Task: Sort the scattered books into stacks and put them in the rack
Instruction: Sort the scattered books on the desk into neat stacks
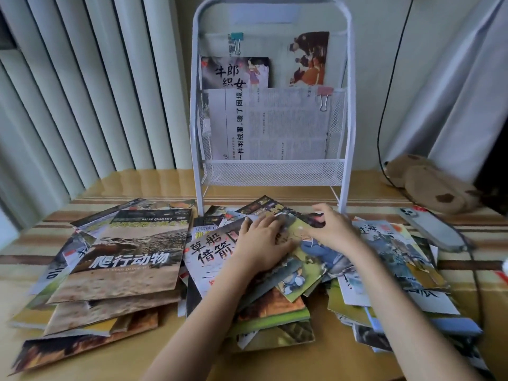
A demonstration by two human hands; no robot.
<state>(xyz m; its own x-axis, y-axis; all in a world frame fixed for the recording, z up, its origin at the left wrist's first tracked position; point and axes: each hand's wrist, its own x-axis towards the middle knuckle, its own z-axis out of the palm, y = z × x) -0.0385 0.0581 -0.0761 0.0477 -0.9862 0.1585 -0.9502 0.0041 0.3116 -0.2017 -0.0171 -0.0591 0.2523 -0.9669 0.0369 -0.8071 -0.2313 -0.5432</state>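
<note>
My left hand (261, 244) lies flat, fingers straight, on the books (291, 259) heaped under it. My right hand (334, 229) is beside it, fingers curled loosely over the same heap; I cannot tell whether they pinch a cover. The top book runs diagonally, far-right to near-left. Left of my fingers sits a stack (118, 270). Beyond them stands the rack (270, 171).

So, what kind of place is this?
Probably a room at home: curtains hang behind, a plush toy lies to the right, and picture books cover a striped surface before a white rack.
</note>
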